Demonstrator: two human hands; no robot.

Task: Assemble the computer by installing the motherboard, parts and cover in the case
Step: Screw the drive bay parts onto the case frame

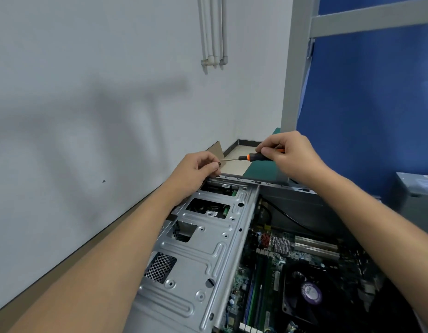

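Note:
The open computer case (pixel 198 255) lies below me, its grey metal drive cage on the left. The green motherboard (pixel 275 267) sits inside on the right, with a black CPU fan (pixel 306 294) on it. Above the case's far edge, my right hand (pixel 287 152) grips a screwdriver (pixel 251 157) with a black and orange handle, its shaft pointing left. My left hand (pixel 198 167) pinches a small dark screw (pixel 218 163) at the screwdriver's tip.
A white wall runs along the left. A blue partition (pixel 366 116) with a grey frame stands at right. A green mat (pixel 263 169) lies beyond the case. A grey box (pixel 414 195) sits at the right edge. A black cable (pixel 287 217) crosses the case interior.

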